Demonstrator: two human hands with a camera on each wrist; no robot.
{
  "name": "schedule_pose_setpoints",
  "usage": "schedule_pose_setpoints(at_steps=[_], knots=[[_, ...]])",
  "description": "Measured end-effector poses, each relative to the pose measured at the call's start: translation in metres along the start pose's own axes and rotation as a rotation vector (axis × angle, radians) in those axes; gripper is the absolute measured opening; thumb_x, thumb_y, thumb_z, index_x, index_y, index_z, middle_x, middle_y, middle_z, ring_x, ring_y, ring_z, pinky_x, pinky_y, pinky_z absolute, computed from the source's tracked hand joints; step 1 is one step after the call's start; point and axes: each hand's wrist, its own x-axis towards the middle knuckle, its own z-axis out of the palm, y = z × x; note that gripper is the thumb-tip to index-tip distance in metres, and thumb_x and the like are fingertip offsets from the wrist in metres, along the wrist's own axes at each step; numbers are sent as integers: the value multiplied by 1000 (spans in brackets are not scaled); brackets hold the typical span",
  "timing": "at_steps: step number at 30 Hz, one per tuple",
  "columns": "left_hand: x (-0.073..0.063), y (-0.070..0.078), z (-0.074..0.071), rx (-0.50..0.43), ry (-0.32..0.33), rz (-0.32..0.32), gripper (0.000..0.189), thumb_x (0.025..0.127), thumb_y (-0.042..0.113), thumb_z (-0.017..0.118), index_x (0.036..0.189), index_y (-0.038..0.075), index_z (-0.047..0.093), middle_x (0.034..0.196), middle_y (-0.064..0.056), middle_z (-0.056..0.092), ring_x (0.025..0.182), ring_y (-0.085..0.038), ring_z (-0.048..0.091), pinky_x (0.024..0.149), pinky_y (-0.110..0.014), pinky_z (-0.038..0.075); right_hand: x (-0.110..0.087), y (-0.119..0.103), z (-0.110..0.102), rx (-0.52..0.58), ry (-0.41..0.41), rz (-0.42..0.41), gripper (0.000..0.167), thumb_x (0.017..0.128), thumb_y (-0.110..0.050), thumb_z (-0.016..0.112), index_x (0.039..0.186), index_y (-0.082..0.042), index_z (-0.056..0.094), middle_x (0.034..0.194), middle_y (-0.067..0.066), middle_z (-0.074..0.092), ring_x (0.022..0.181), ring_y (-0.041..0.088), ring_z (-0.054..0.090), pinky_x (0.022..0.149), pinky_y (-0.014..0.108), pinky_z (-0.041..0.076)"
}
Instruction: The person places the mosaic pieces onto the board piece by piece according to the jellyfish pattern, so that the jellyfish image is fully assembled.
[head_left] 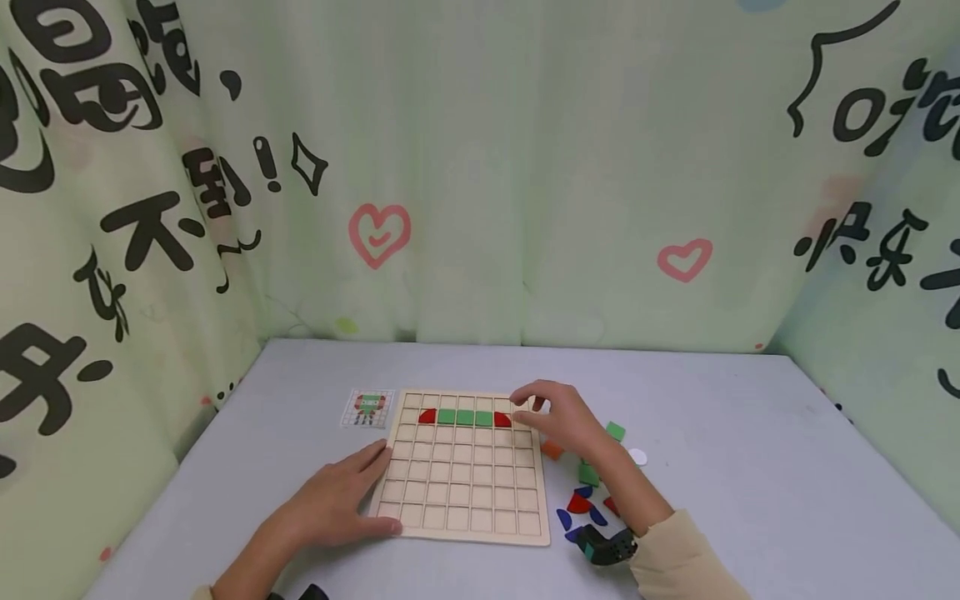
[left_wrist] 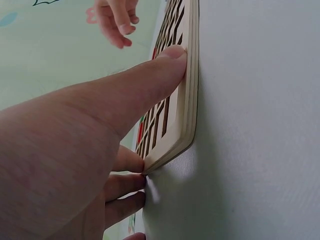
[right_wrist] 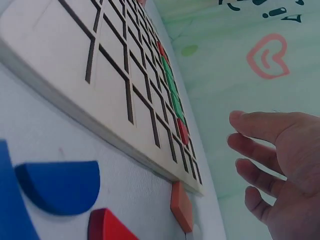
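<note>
A wooden grid board (head_left: 459,493) lies on the table. In one of its far rows sit several green squares (head_left: 465,417), with a red rounded piece (head_left: 427,416) at the left end and another red rounded piece (head_left: 502,419) at the right. My left hand (head_left: 337,497) rests against the board's near left corner, thumb on the near edge and fingers along the left side. Over the far right corner hovers my right hand (head_left: 564,419), its fingers loosely bent. The right wrist view shows nothing between the thumb and fingers of that hand.
Beyond the board's left edge lies a small pattern card (head_left: 368,408). Right of the board are loose pieces: an orange piece (head_left: 552,450), green squares (head_left: 588,475), blue half-rounds (right_wrist: 65,187), a red piece (head_left: 579,503) and a white disc (head_left: 637,457). A black device (head_left: 607,547) is near the right sleeve.
</note>
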Motion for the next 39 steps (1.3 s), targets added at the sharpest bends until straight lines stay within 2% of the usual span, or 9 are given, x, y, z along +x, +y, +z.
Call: schedule_pose_setpoints(at_steps=[4, 11, 17, 26, 39], knots=[[1, 1, -1, 21, 6, 1, 104, 74, 69, 67, 149, 4, 35, 157, -14, 31, 142, -34, 37, 106, -56, 38, -8, 8, -4, -24, 12, 26, 24, 87, -18, 72, 110, -14, 71, 107, -1, 70, 90, 16, 54, 70, 27, 47], [-1, 2, -1, 5, -4, -11, 104, 73, 69, 68, 149, 4, 36, 157, -14, 31, 141, -34, 37, 106, -56, 37, -24, 20, -10, -49, 14, 103, 22, 85, -17, 74, 106, -17, 73, 102, -2, 70, 90, 16, 54, 68, 25, 47], [-3, 0, 0, 7, -9, -16, 106, 73, 70, 67, 149, 5, 35, 157, -13, 30, 141, -34, 38, 106, -56, 38, -35, 25, -13, -69, -28, 119, 25, 79, -20, 80, 103, -16, 73, 98, -2, 68, 89, 17, 52, 65, 25, 46], [0, 1, 2, 17, 5, 3, 103, 74, 68, 68, 149, 5, 35, 157, -13, 32, 140, -33, 38, 105, -56, 38, -38, 34, -17, -76, -77, 130, 28, 73, -20, 84, 99, -18, 72, 89, -5, 63, 82, 16, 48, 62, 24, 42], [1, 2, 0, 16, 2, -3, 104, 73, 69, 68, 149, 5, 36, 157, -13, 32, 141, -33, 37, 106, -55, 38, -37, 32, -11, -132, -45, 112, 19, 78, -14, 79, 96, -19, 72, 85, -6, 61, 79, 15, 48, 60, 23, 42]])
